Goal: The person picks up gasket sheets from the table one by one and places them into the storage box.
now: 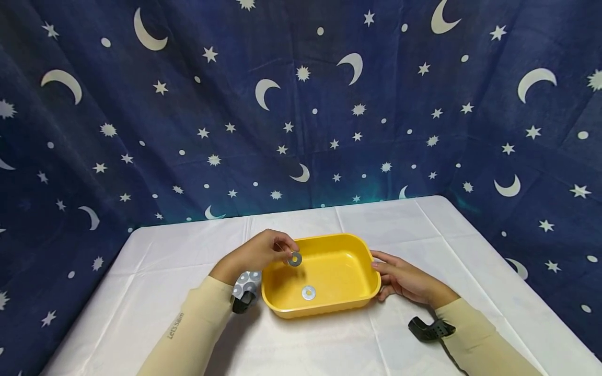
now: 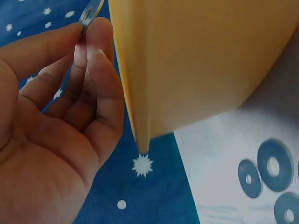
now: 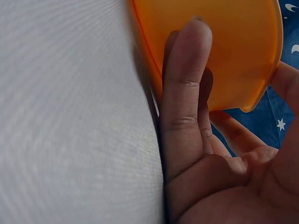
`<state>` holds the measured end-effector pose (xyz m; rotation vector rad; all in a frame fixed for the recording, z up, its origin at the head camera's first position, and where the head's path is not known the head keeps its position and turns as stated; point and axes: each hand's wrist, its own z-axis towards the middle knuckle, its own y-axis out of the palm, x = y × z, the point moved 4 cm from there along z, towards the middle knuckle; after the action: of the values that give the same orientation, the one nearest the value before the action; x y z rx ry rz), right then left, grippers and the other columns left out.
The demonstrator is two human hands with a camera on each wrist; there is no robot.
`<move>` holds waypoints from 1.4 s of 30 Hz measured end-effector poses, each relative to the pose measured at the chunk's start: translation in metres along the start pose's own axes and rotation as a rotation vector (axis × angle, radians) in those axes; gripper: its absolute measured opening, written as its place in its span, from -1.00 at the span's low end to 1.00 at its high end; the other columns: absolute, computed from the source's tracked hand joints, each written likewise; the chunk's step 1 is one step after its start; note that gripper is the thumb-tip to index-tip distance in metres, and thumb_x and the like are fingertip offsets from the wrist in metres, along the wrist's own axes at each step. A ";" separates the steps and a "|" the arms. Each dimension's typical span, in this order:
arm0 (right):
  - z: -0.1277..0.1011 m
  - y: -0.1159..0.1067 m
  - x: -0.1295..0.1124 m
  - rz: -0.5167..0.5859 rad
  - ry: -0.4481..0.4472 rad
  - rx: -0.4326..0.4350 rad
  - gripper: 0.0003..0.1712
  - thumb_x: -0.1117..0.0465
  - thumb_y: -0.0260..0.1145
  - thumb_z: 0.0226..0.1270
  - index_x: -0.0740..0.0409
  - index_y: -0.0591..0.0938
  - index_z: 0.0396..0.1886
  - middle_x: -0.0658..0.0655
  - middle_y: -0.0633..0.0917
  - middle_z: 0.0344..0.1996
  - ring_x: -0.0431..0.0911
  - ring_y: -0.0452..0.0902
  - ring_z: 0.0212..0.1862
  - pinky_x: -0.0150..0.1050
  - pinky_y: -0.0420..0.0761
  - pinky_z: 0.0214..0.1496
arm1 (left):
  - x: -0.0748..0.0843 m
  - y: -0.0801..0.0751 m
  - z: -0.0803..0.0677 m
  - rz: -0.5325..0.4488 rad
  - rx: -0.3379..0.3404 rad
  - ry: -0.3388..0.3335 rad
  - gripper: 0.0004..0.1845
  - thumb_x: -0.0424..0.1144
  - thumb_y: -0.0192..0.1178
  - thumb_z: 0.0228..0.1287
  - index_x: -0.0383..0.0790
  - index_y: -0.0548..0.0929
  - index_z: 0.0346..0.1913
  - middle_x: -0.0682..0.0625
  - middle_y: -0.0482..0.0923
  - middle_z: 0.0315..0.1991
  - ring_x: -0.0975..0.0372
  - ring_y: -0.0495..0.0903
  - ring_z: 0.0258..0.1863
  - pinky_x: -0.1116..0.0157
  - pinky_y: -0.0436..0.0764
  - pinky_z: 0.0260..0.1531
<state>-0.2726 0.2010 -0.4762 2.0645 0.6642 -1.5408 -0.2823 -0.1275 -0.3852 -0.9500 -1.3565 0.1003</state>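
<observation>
Left hand (image 1: pixel 256 254) pinches a metal washer (image 1: pixel 294 258) over the yellow tub's (image 1: pixel 362 253) left rim. One washer (image 1: pixel 308 293) already lies inside, several more (image 1: pixel 247 279) wait left. Right hand (image 1: pixel 405 279) rests flat-fingered against the tub's right wall.

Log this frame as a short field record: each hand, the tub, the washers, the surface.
left hand: pinches a washer at the fingertips, above the tub's left rim
right hand: straight fingers laid against the tub's right outer wall
yellow tub: stands on the table, open side up
washer in tub: lies flat on the tub floor
loose washers: small group on the cloth, left of the tub
white tablecloth: covers the table
backdrop: dark blue cloth with moons and stars
</observation>
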 end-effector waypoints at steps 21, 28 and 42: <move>0.003 0.001 0.000 0.002 0.010 0.005 -0.17 -0.04 0.03 0.61 0.18 -0.11 0.61 0.24 0.74 -0.07 -0.05 0.72 -0.30 -0.22 0.74 -0.20 | 0.000 0.037 0.023 0.192 -0.157 -0.006 -0.89 -0.41 0.31 0.27 -0.15 0.73 -0.22 0.08 0.63 -0.39 0.29 0.54 -0.35 0.42 0.54 -0.26; 0.003 0.001 -0.001 -0.014 0.014 0.015 -0.16 -0.06 0.04 0.60 0.17 -0.11 0.62 0.24 0.73 -0.06 -0.03 0.72 -0.28 -0.21 0.74 -0.19 | -0.003 0.043 0.025 0.248 -0.167 -0.004 -0.91 -0.39 0.32 0.26 -0.15 0.74 -0.23 0.10 0.65 -0.41 0.32 0.53 -0.39 0.43 0.54 -0.28; 0.001 -0.001 -0.001 -0.006 0.013 0.011 -0.17 -0.04 0.03 0.61 0.17 -0.10 0.61 0.24 0.73 -0.07 -0.04 0.72 -0.28 -0.21 0.74 -0.20 | -0.006 0.046 0.027 0.278 -0.140 -0.041 -0.88 -0.41 0.32 0.25 -0.15 0.76 -0.21 0.05 0.66 -0.37 0.29 0.52 -0.36 0.39 0.54 -0.26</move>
<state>-0.2743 0.2006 -0.4759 2.0844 0.6687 -1.5385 -0.2866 -0.0877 -0.4204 -1.2579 -1.2750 0.2395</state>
